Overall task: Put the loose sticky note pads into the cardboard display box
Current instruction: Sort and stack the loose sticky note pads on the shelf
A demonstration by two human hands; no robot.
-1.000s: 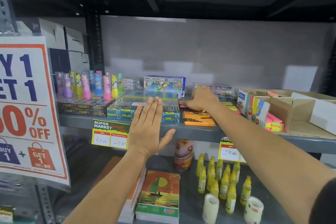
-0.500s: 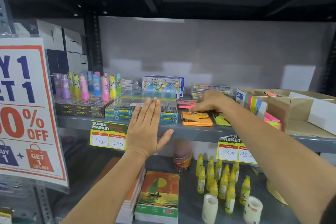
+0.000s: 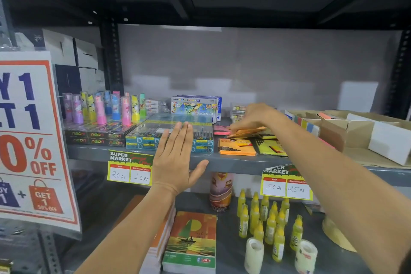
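On the grey middle shelf (image 3: pixel 222 163) my right hand (image 3: pixel 255 115) grips an orange sticky note pad (image 3: pixel 249 132), lifted and tilted just above the others. Below it lie another orange pad (image 3: pixel 236 147), a yellow pad (image 3: pixel 270 148) and a pink pad (image 3: pixel 221 130). The cardboard display box (image 3: pixel 333 131) stands to the right, with coloured pads standing inside its front wall. My left hand (image 3: pixel 175 158) hovers flat and open in front of the shelf edge, holding nothing.
Blue pen packs (image 3: pixel 169 138) and neon boxes (image 3: pixel 97 137) with upright tubes fill the shelf's left. An oil pastel box (image 3: pixel 195 107) stands behind. A white box (image 3: pixel 391 140) sits far right. Glue bottles (image 3: pixel 266 220), tape rolls and notebooks (image 3: pixel 191 242) fill the lower shelf. A sale sign (image 3: pixel 29 135) hangs left.
My right hand drew back from the rear of the shelf toward the pads and has lifted an orange pad. My left hand stayed nearly still.
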